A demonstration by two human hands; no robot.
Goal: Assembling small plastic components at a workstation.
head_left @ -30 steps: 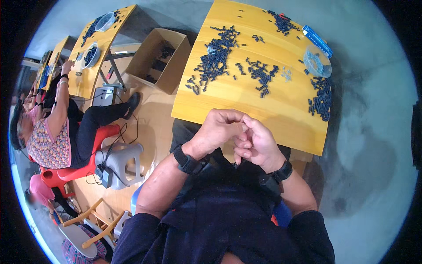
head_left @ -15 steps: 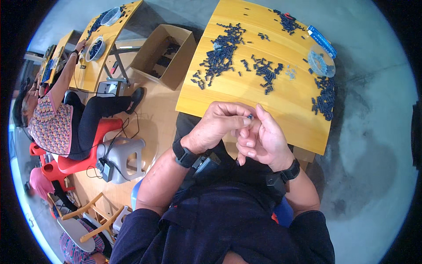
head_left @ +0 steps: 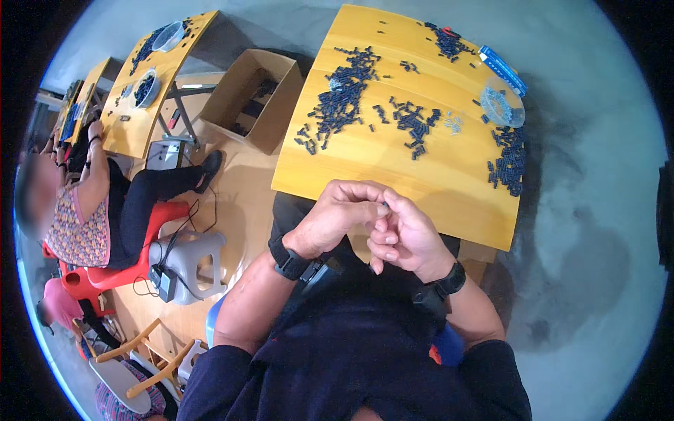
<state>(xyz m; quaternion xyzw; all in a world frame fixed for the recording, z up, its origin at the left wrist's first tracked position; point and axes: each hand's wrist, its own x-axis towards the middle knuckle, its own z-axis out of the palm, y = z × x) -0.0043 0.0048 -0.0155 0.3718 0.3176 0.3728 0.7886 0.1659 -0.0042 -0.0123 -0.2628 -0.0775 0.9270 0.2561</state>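
No txt legible in view. Print-like marks on blue-and-white box [head_left: 503, 71], approx 2 o'clock in view, at table's [head_left: 316, 168] edge, also nr 2 o'clock of tabletop. Row of sm. white marks runs lengthwise along box's blue side; too tiny & blurred to read, no words or nos. made out.

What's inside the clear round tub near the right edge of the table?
The clear round tub holds small pale pieces, too small to identify. Only the uppermost show; whatever lies beneath them is covered.
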